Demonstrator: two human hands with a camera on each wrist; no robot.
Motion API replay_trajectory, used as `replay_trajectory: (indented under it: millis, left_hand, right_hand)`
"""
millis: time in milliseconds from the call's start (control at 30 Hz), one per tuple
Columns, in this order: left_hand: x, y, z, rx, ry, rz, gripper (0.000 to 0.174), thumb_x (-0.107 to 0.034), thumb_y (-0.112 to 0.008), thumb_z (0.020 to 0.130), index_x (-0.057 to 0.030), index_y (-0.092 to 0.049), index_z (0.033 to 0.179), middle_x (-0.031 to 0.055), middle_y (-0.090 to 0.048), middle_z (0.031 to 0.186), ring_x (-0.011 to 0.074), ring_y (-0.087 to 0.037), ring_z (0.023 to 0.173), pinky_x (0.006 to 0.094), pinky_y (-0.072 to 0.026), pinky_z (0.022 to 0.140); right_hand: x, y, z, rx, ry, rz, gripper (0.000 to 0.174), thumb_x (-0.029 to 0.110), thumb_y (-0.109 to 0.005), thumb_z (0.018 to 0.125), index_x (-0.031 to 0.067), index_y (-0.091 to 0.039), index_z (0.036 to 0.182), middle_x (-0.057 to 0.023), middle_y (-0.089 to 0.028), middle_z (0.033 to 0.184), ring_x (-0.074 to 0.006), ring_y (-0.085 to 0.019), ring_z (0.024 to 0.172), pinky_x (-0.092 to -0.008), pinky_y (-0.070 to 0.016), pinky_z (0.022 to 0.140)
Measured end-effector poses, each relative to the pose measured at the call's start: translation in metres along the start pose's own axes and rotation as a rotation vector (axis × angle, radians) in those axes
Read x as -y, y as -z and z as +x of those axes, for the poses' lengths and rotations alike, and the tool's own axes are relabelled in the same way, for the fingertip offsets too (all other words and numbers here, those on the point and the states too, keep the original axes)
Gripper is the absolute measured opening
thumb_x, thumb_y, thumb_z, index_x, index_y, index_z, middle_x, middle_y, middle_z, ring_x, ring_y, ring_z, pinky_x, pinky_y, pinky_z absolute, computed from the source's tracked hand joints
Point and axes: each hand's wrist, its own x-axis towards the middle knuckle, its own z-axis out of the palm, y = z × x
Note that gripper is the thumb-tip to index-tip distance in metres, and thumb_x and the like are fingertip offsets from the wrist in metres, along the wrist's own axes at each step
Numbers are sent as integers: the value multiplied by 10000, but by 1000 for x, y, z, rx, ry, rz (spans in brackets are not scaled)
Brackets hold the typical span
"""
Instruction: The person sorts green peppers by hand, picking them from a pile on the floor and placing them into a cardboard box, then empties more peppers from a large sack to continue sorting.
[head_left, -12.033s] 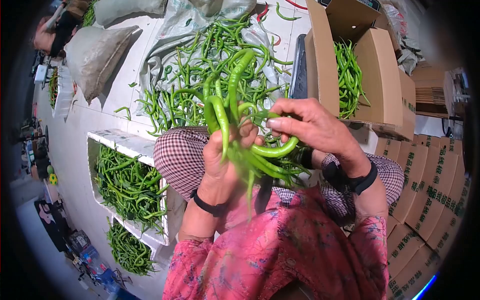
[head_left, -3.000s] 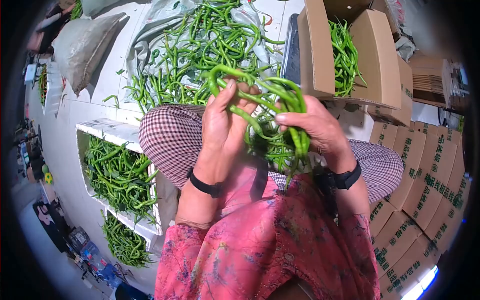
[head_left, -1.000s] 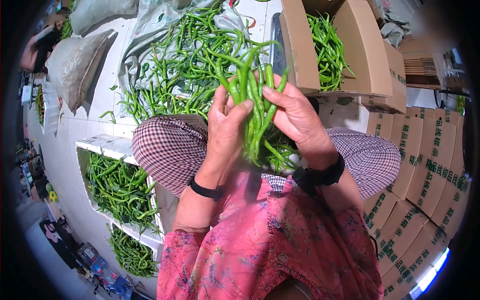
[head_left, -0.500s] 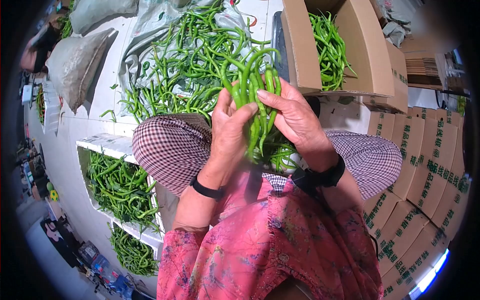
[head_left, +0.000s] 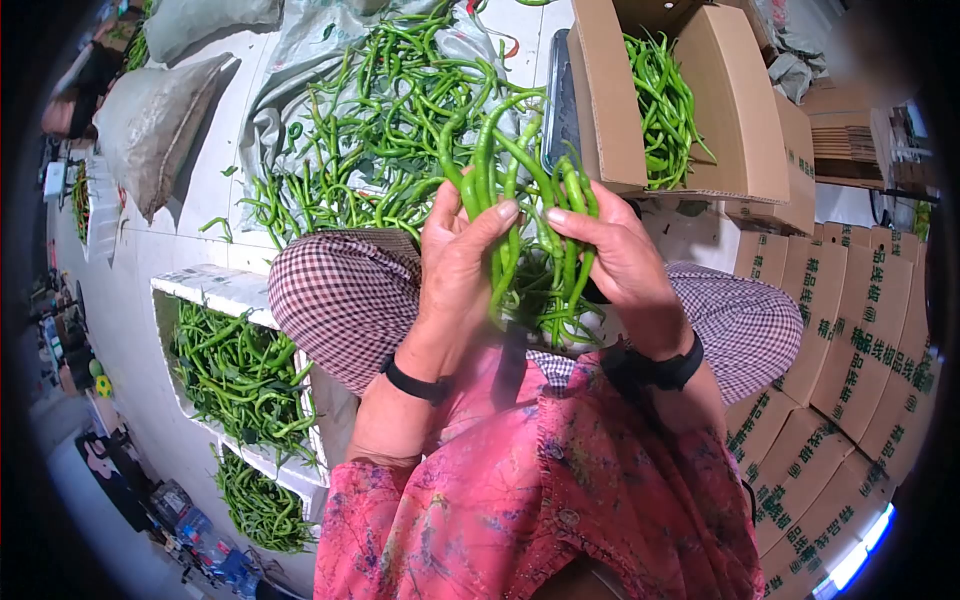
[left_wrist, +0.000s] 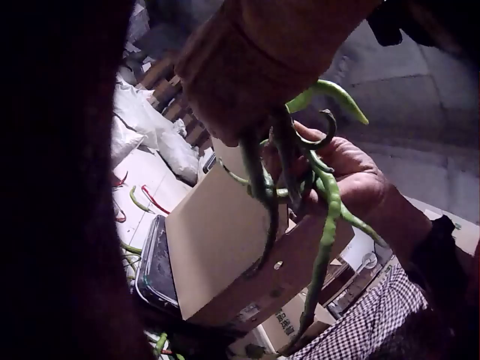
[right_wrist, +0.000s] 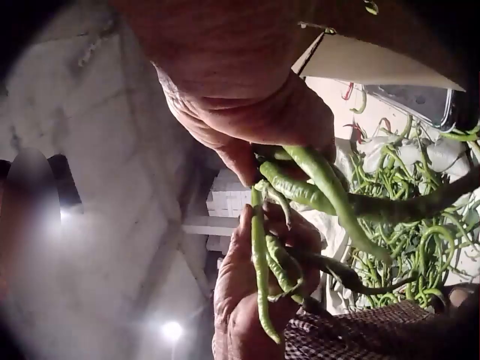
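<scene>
Long green chili peppers are split between two hands, held above the lap in the head view. My left hand (head_left: 455,250) grips several of them (head_left: 484,165), thumb across the front, with curved ends reaching up past the fingers. A short gap to the right, my right hand (head_left: 625,255) holds another few peppers (head_left: 573,225) under its thumb. More green peppers (head_left: 560,325) lie below the hands, between the legs. In the left wrist view the right hand (left_wrist: 356,176) shows behind dangling peppers. The right wrist view shows the left hand (right_wrist: 251,300) below, fingers partly hidden by peppers.
Loose peppers (head_left: 380,120) cover a plastic sheet ahead. An open cardboard box (head_left: 745,110) with peppers (head_left: 660,110) stands at right, beside a dark flat tray (head_left: 562,110). A white foam box (head_left: 205,278) of peppers sits left; stacked cartons (head_left: 850,330) fill the right.
Half a second ago both hands met around one bunch. Since then my right hand has shifted right with some peppers, parting the bunch. Twelve seconds ago the left hand held most of them.
</scene>
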Motion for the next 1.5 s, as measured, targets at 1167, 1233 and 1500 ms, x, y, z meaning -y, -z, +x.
replay_trajectory:
  millis: [1167,1233,1500]
  left_hand:
    - [34,-11,-11,141,-49,518,670,-40,-756,772,-5,-407,1343,102,-589,1177,178,-596,1036,298,-498,886]
    - [34,-11,-8,124,-20,239,612,-11,-715,788,-3,-419,1324,98,-597,1161,180,-610,1014,302,-514,870]
    - [10,10,-1,304,111,-269,381,-58,-586,881,30,-479,1236,125,-571,992,224,-581,923,383,-492,881]
  right_hand:
    - [-21,11,-7,-96,67,15,339,125,-501,984,-43,-495,1279,-103,-580,1226,-200,-557,1136,-329,-416,1000]
    - [-16,6,-12,-139,85,-84,338,129,-499,985,-44,-497,1276,-104,-581,1229,-202,-558,1137,-327,-417,992]
    - [5,50,-56,-167,48,-483,352,171,-516,977,-29,-516,1267,-137,-608,1189,-230,-586,1101,-329,-450,942]
